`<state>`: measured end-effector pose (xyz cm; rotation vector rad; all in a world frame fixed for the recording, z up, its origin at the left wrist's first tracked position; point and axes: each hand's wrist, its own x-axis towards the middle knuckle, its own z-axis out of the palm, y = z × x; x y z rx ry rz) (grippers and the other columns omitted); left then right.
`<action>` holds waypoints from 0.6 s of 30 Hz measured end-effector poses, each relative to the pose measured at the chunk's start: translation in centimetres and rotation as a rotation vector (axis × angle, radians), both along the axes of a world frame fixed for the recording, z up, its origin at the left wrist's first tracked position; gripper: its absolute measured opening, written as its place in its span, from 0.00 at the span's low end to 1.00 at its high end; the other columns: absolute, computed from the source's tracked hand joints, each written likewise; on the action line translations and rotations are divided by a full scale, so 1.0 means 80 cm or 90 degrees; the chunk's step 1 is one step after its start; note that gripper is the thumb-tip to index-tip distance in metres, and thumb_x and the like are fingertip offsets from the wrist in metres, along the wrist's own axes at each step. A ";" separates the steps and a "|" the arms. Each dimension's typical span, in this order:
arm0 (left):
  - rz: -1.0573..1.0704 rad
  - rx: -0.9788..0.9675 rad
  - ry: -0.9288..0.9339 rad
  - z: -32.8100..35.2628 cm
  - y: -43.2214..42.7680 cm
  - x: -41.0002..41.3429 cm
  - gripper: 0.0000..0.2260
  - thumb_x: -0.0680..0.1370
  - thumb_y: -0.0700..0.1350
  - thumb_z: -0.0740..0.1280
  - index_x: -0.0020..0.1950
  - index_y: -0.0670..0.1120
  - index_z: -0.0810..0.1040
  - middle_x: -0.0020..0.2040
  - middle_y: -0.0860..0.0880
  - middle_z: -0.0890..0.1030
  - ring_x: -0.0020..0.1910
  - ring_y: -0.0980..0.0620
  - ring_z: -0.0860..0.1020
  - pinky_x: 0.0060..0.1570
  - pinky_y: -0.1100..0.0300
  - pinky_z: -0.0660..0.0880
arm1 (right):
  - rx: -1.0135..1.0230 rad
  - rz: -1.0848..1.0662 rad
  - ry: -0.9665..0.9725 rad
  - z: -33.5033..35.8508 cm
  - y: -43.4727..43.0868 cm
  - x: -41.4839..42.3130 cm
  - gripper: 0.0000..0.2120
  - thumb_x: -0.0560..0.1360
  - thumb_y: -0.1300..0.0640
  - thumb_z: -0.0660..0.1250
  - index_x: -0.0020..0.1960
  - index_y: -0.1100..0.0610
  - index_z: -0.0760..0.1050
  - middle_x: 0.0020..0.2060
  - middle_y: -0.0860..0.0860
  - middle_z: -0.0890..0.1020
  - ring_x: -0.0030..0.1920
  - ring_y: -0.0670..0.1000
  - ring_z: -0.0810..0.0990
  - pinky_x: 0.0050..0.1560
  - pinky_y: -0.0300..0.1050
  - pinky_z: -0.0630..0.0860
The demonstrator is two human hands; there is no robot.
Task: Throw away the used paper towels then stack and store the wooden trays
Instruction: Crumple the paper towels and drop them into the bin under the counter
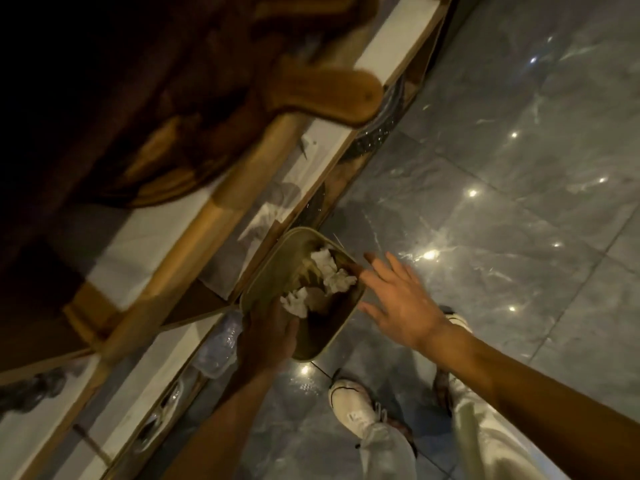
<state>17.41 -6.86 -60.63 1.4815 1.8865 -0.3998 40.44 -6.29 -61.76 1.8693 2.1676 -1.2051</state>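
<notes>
An olive-green waste bin (277, 258) stands on the floor beside the table, with crumpled white paper towels (332, 275) lying inside it. My left hand (266, 337) rests on the bin's near rim, next to a towel wad (294, 303); whether it grips the rim or the wad is unclear. My right hand (405, 303) hovers open, fingers spread, just right of the bin's rim and holds nothing. A dark wooden tray (325, 93) with a rounded handle lies on the table top at upper left, its handle jutting past the edge.
The table's wooden frame (194, 244) and white shelf run diagonally left of the bin. Clear plastic bottles (218, 344) sit under the table. Glossy grey marble floor (502, 150) spreads to the right. My white shoes (353, 407) stand below the bin.
</notes>
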 end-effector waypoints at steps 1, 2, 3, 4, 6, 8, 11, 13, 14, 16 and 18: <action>0.012 0.009 0.000 0.018 -0.002 0.000 0.22 0.79 0.51 0.62 0.72 0.45 0.67 0.71 0.42 0.70 0.69 0.42 0.70 0.67 0.46 0.69 | -0.013 0.003 -0.006 0.021 -0.003 0.008 0.31 0.79 0.47 0.62 0.77 0.46 0.53 0.79 0.50 0.53 0.79 0.58 0.44 0.78 0.59 0.46; 0.025 0.001 0.006 0.044 -0.002 0.005 0.23 0.79 0.51 0.62 0.72 0.45 0.67 0.72 0.42 0.69 0.69 0.42 0.69 0.68 0.47 0.68 | -0.026 0.010 -0.010 0.044 -0.006 0.016 0.31 0.79 0.46 0.61 0.78 0.45 0.52 0.79 0.50 0.51 0.79 0.57 0.41 0.77 0.58 0.43; 0.028 0.007 0.004 0.067 -0.002 0.008 0.23 0.79 0.52 0.62 0.73 0.45 0.67 0.73 0.42 0.68 0.71 0.42 0.68 0.69 0.47 0.67 | -0.034 0.015 -0.009 0.067 -0.009 0.022 0.32 0.79 0.45 0.61 0.78 0.45 0.50 0.80 0.50 0.49 0.79 0.56 0.40 0.77 0.57 0.42; 0.025 -0.009 -0.002 0.099 0.000 0.015 0.24 0.80 0.52 0.61 0.74 0.45 0.65 0.74 0.42 0.66 0.73 0.42 0.66 0.71 0.47 0.65 | -0.032 0.022 -0.007 0.094 -0.009 0.028 0.32 0.79 0.44 0.60 0.78 0.44 0.49 0.80 0.50 0.48 0.79 0.56 0.39 0.77 0.56 0.41; 0.033 -0.037 -0.025 0.165 0.000 0.030 0.25 0.81 0.53 0.59 0.76 0.45 0.62 0.75 0.41 0.65 0.74 0.41 0.64 0.72 0.47 0.63 | -0.023 0.040 -0.011 0.157 -0.005 0.037 0.32 0.78 0.43 0.60 0.78 0.45 0.51 0.80 0.51 0.50 0.79 0.56 0.41 0.77 0.56 0.43; 0.069 -0.048 -0.048 0.240 -0.004 0.046 0.24 0.81 0.55 0.57 0.76 0.48 0.62 0.74 0.42 0.68 0.72 0.40 0.67 0.71 0.47 0.66 | -0.023 0.045 -0.004 0.224 -0.001 0.045 0.31 0.78 0.42 0.60 0.78 0.47 0.54 0.79 0.53 0.52 0.79 0.57 0.46 0.77 0.57 0.45; 0.075 0.010 -0.066 0.350 -0.005 0.069 0.23 0.82 0.54 0.57 0.75 0.48 0.64 0.74 0.43 0.67 0.72 0.42 0.66 0.71 0.48 0.65 | -0.044 0.039 0.043 0.324 0.008 0.057 0.30 0.79 0.42 0.60 0.77 0.48 0.57 0.78 0.53 0.57 0.78 0.55 0.53 0.77 0.54 0.48; 0.083 0.047 -0.080 0.421 -0.011 0.081 0.21 0.82 0.52 0.58 0.73 0.46 0.67 0.72 0.44 0.69 0.70 0.44 0.68 0.69 0.49 0.66 | -0.049 0.049 0.070 0.384 0.010 0.067 0.28 0.79 0.42 0.61 0.76 0.48 0.61 0.77 0.52 0.62 0.77 0.52 0.58 0.77 0.51 0.53; 0.088 0.062 -0.086 0.453 -0.017 0.087 0.20 0.82 0.51 0.58 0.72 0.46 0.68 0.71 0.44 0.71 0.70 0.44 0.69 0.69 0.49 0.67 | -0.046 0.053 0.084 0.413 0.010 0.073 0.27 0.79 0.42 0.61 0.76 0.48 0.62 0.76 0.51 0.65 0.76 0.51 0.60 0.75 0.47 0.55; 0.102 0.096 -0.095 0.517 -0.028 0.097 0.19 0.82 0.50 0.58 0.71 0.46 0.69 0.70 0.45 0.72 0.69 0.45 0.71 0.68 0.49 0.68 | -0.032 0.063 0.108 0.465 0.011 0.084 0.26 0.79 0.42 0.61 0.74 0.48 0.65 0.74 0.49 0.68 0.74 0.49 0.63 0.69 0.36 0.56; 0.105 0.133 -0.095 0.572 -0.040 0.105 0.18 0.82 0.50 0.58 0.70 0.46 0.71 0.69 0.45 0.73 0.67 0.46 0.72 0.67 0.49 0.69 | -0.012 0.078 0.129 0.509 0.012 0.091 0.25 0.78 0.42 0.62 0.73 0.47 0.65 0.73 0.49 0.69 0.73 0.48 0.64 0.66 0.30 0.54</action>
